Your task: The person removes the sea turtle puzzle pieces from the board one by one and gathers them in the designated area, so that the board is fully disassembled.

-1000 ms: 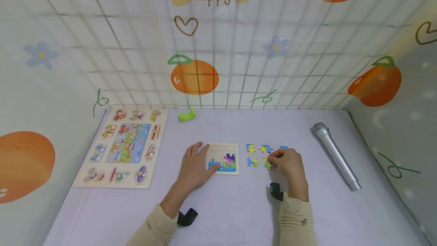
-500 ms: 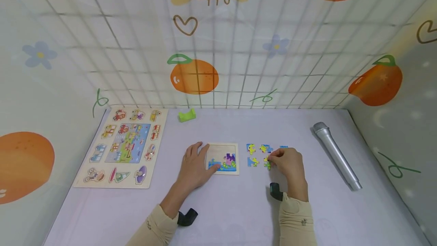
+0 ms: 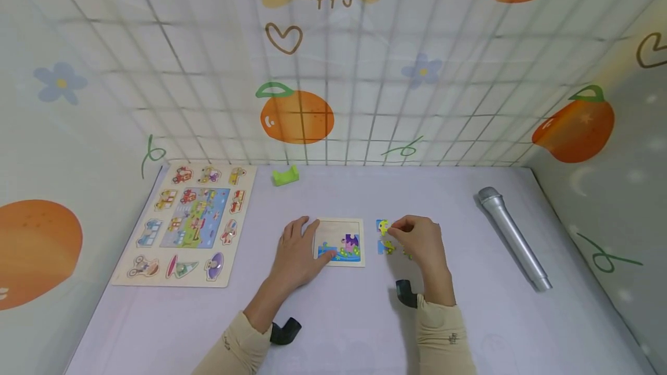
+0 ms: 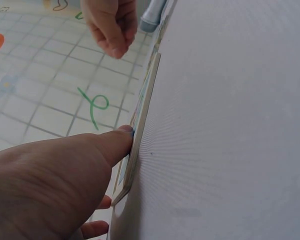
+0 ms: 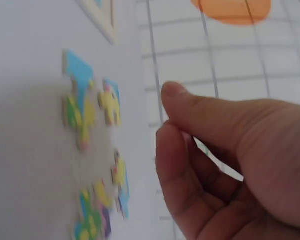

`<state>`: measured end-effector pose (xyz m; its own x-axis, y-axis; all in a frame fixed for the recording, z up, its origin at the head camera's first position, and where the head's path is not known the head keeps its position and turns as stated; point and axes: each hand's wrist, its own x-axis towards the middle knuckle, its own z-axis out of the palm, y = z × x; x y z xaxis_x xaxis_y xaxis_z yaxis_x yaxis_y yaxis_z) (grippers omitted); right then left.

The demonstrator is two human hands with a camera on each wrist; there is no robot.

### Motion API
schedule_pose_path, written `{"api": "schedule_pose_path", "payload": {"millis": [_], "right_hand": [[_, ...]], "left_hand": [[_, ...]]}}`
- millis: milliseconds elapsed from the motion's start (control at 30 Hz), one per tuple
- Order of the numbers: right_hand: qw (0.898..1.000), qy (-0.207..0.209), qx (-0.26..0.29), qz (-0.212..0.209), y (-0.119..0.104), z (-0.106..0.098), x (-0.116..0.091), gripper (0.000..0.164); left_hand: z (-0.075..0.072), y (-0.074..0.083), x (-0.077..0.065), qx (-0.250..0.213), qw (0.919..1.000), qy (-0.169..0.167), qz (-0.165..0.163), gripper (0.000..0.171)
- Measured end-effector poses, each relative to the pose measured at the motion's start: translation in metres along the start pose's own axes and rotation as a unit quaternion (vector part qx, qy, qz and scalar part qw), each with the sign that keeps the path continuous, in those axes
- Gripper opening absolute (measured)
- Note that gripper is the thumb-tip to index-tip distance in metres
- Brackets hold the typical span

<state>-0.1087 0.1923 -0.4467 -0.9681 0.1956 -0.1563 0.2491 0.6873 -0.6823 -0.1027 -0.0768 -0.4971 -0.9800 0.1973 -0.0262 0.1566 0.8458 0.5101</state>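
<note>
The left hand [image 3: 297, 252], fingers spread, touches one wooden jigsaw tray [image 3: 332, 231]; to its right lie four loose puzzle pieces [image 5: 110, 103] (by the right-wrist view), near the right hand [image 3: 421, 243], its empty fingers curled.

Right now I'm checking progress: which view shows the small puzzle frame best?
The head view: it shows the frame from above, its left side partly hidden by the left hand. The left wrist view shows it nearly edge-on; the right wrist view, just a corner.
</note>
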Motion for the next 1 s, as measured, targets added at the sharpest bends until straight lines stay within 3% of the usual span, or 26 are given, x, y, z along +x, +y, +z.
{"api": "schedule_pose_path", "payload": {"millis": [233,500,1000], "right_hand": [[0.998,-0.051,-0.006,-0.047,-0.013,0.025,0.001,0.011],[0.992,-0.068,-0.038,-0.1,-0.021,0.052,0.0,0.021],[0.987,-0.095,-0.071,-0.108,-0.029,0.058,0.003,0.015]], "left_hand": [[0.001,0.0,0.0,0.002,1.0,0.001,-0.001,0.083],[0.001,-0.001,0.001,0.01,0.9999,0.004,0.009,0.084],[0.001,-0.002,0.001,0.008,1.0,0.0,0.005,0.084]]}}
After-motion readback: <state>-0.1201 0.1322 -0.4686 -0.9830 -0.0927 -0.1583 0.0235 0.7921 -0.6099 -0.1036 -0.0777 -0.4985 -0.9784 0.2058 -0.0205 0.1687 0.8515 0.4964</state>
